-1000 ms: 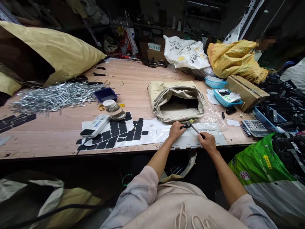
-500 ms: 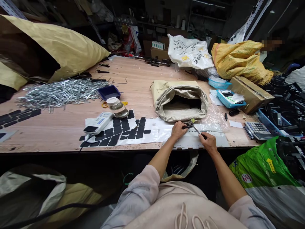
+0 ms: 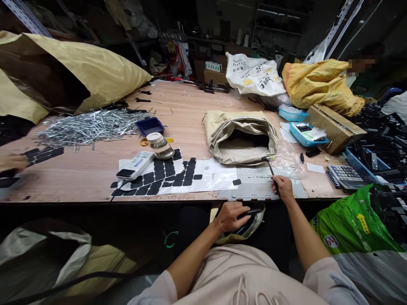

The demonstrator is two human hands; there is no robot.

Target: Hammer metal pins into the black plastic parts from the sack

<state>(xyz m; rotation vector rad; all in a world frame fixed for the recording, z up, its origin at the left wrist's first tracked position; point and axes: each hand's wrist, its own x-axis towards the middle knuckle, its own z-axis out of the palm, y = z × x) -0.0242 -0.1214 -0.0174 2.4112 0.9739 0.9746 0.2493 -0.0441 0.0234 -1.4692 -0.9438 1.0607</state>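
My right hand (image 3: 283,188) is wrapped round the dark handle of a small hammer (image 3: 270,166). The hammer's head, with a yellowish face, is raised in front of the rolled cloth sack's opening. Below the table edge, my left hand (image 3: 231,217) has its thumb and fingers about a long black piece (image 3: 252,212). It is over an open bag (image 3: 259,220) at my lap, with more dark pieces inside. A grey plate (image 3: 254,192) lies at the table's front edge under the hammer. Beside it, a white sheet (image 3: 210,178) carries several black pads (image 3: 187,173).
The cloth sack (image 3: 219,156) stands mid-table. To the left are a white device (image 3: 140,163), a jar (image 3: 160,146), a blue tray (image 3: 150,125) and piled metal rods (image 3: 92,127). A calculator (image 3: 346,176) lies right. Another person's blurred hand (image 3: 12,162) is at the far left.
My left hand has dropped from the grey plate to the bag below the table edge. The hammer has lifted off and turned more upright. Another person's hand has appeared at the far left.
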